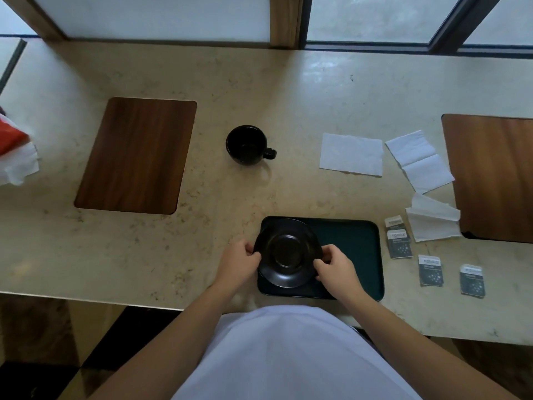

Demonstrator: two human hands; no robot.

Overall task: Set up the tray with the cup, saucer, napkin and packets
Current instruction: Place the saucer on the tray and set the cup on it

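A black saucer [287, 252] sits over the left half of a dark rectangular tray [354, 249] at the counter's near edge. My left hand [239, 259] pinches the saucer's left rim and my right hand [334, 265] pinches its right rim. An empty black cup [248, 144] stands upright on the counter farther back, its handle pointing right. A flat white napkin [352, 154] lies right of the cup. Several dark packets [399, 243] lie right of the tray; one [430, 269] and another [472, 280] lie farther right.
Two more white napkins, one unfolded [419, 161] and one crumpled [432, 222], lie at the right. Wooden inlays are set in the counter at the left [135, 155] and right [496, 174]. A red and white bundle [14, 148] lies at the far left edge.
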